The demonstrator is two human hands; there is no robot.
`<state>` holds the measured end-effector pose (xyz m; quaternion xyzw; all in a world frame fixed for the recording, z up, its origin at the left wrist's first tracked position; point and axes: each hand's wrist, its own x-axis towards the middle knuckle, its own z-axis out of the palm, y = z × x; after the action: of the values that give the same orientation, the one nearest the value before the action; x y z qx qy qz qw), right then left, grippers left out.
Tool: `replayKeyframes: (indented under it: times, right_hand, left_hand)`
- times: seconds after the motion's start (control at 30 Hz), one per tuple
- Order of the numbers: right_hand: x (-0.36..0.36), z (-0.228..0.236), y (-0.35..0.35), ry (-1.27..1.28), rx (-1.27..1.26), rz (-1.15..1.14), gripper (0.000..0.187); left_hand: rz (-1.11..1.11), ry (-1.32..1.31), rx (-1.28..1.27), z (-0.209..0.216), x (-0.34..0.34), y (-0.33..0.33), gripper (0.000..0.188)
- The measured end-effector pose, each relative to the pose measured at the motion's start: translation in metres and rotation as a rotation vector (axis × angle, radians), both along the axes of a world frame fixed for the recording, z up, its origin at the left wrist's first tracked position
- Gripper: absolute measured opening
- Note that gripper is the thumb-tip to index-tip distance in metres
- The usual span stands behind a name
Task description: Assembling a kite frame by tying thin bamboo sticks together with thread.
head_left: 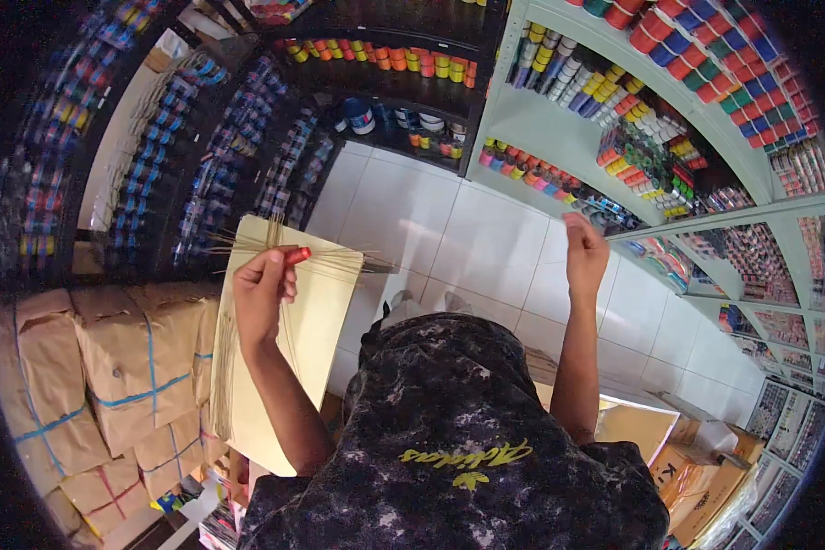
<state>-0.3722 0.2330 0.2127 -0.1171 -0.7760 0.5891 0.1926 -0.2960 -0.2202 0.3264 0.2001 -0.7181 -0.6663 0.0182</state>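
Between the thumb and fingers of my left hand (264,289) is a small red spool (298,256), seen end-on in part. That hand is above a pale yellow board (325,367). Thin brown wire-like strands (270,240) lie across the board, some crossing one another and reaching past its edges, with a longer bundle along its left side. My right hand (585,252) is raised over the tiled floor, well apart from the left, with its fingers closed. Whatever it may pinch is too fine or hidden to make out.
Brown paper parcels (137,367) tied with blue string are stacked at the left. Dark shelves (376,73) with coloured spools stand ahead and left; a pale green shelf unit (522,119) fills the right. Cardboard boxes (697,486) sit at the lower right.
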Motion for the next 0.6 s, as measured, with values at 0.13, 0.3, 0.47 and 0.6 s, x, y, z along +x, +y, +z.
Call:
replayKeyframes:
  times: [0.13,0.3,0.47,0.6]
  right_hand:
    - [0.005,-0.003,-0.014,-0.076,0.416,0.275,0.038]
    - [0.017,0.028,-0.077,-0.145,-0.201,0.575,0.044]
    - [0.031,0.056,-0.134,-0.244,-0.431,1.038,0.035]
    - [0.040,0.048,-0.145,-0.277,-0.193,0.970,0.031]
  left_hand:
    - [-0.144,0.034,0.003,-0.007,-0.003,0.032,0.027]
    - [-0.353,-0.027,0.071,-0.013,-0.007,0.087,0.024]
    - [-0.548,-0.022,0.039,-0.010,-0.009,0.115,0.022]
    - [-0.545,0.026,-0.047,-0.007,-0.008,0.107,0.022]
